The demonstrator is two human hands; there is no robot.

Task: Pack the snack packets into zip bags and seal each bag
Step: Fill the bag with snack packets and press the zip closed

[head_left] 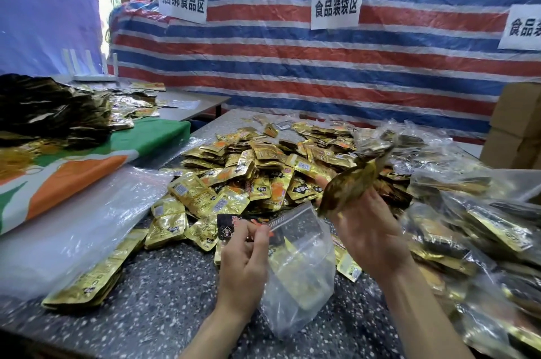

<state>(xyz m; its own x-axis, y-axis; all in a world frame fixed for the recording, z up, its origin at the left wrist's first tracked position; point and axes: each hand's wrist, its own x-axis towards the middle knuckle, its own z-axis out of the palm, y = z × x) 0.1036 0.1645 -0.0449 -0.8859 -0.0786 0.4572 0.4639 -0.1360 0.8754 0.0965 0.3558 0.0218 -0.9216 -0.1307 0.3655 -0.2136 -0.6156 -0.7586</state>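
Zip bag look: your zip bag point(301, 276) is clear, crinkled plastic. Gold shows through it, but you cannot tell whether that lies inside or beneath.
Zip bag place: it hangs above the speckled table point(152, 300), at the near edge of the loose pile of gold snack packets point(248, 171).
Left hand: your left hand point(243, 259) comes up from below, its fingertips point(262, 231) pinching the bag's top rim at its left corner.
Right hand: your right hand point(371, 230) is raised with its back to you, fingers wrapped round a blurred bunch of packets point(351, 183).
Bag direction: the long axis runs from the mouth, up and away from you, to the bottom nearest you.
Bunch direction: it slants from its lower end just beside the bag's mouth up to the right.
Right side: filled bags point(468, 230) are heaped there.
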